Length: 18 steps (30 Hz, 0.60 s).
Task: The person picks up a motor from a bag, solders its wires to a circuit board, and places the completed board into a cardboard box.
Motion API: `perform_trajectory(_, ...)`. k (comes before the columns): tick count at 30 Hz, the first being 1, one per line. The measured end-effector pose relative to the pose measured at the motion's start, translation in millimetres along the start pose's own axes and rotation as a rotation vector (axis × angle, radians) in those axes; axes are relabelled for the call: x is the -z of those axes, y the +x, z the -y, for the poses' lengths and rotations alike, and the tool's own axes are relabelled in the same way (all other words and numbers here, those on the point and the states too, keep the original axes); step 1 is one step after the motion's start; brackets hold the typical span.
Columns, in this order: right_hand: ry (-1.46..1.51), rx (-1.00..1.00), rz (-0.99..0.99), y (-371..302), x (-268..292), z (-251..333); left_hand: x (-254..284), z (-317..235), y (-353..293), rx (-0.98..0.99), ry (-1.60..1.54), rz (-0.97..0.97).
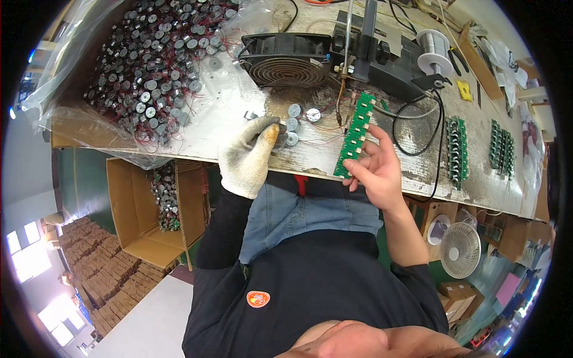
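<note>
My right hand [382, 170], bare, grips the lower end of a long green circuit board strip [357, 134] between thumb and fingers. The strip stands tilted over the table's near edge, its top end by the soldering stand [358, 62]. A white glove with a stained thumb covers my left hand [246, 156]. Its thumb and fingers are closed together at the fingertips; what lies between them is hidden. Right beside those fingertips are several small round silver motors [294, 110] with thin red wires, including a pale-faced motor [313, 114].
A heap of wired motors [161, 65] fills the back left. A black fan [286, 59] stands behind my hands. A solder spool [434, 51] and a looping black cable [443, 131] are at right, near stacked green boards [456, 152]. An open carton [140, 209] stands below the table's left side.
</note>
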State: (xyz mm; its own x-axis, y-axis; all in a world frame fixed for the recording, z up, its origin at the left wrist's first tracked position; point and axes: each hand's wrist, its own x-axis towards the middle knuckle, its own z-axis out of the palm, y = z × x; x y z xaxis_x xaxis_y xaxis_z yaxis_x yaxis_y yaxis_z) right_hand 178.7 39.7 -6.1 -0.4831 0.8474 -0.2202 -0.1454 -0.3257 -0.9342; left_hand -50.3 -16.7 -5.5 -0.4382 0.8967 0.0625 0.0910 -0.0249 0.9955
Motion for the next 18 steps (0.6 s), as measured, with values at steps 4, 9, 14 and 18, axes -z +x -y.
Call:
perform_trajectory(4,-0.009,0.002,0.000,-1,2,0,-5,2,-2,0.116,-0.044,0.043)
perform_trajectory(9,-0.017,0.005,0.014,-2,4,0,-17,-9,-10,0.250,-0.152,0.112)
perform_trajectory(14,-0.014,-0.002,0.007,-1,0,2,-35,-17,-15,0.190,0.178,0.206)
perform_trajectory(18,0.013,0.000,0.029,-1,-2,3,-46,-15,-15,0.123,0.203,0.269)
